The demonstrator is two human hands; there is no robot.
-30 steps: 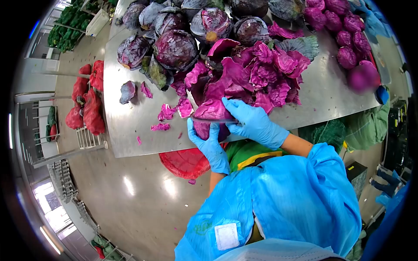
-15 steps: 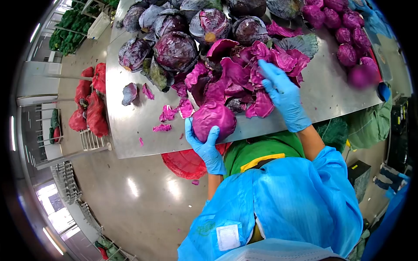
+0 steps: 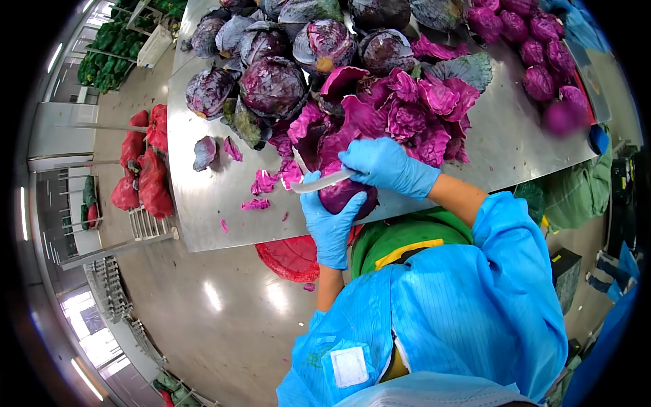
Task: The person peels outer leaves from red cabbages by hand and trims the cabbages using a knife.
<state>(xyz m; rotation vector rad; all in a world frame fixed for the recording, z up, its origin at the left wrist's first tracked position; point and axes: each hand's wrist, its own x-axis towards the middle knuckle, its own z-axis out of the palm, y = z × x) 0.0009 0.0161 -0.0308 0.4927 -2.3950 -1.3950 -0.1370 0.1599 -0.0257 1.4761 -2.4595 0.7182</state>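
Holding cabbage and knife
Loosely curled left hand is cupping cabbage; fisted right hand is gripping knife.

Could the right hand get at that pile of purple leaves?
Probably yes: the pile of purple leaves lies just beyond the right hand, with nothing visible between, though that hand holds a knife.

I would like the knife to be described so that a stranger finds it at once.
Find the metal table; at its near edge, the left hand holds a purple cabbage. Over it, the right hand grips the knife, slim and silvery, unlike the rounded heads and loose leaves nearby.
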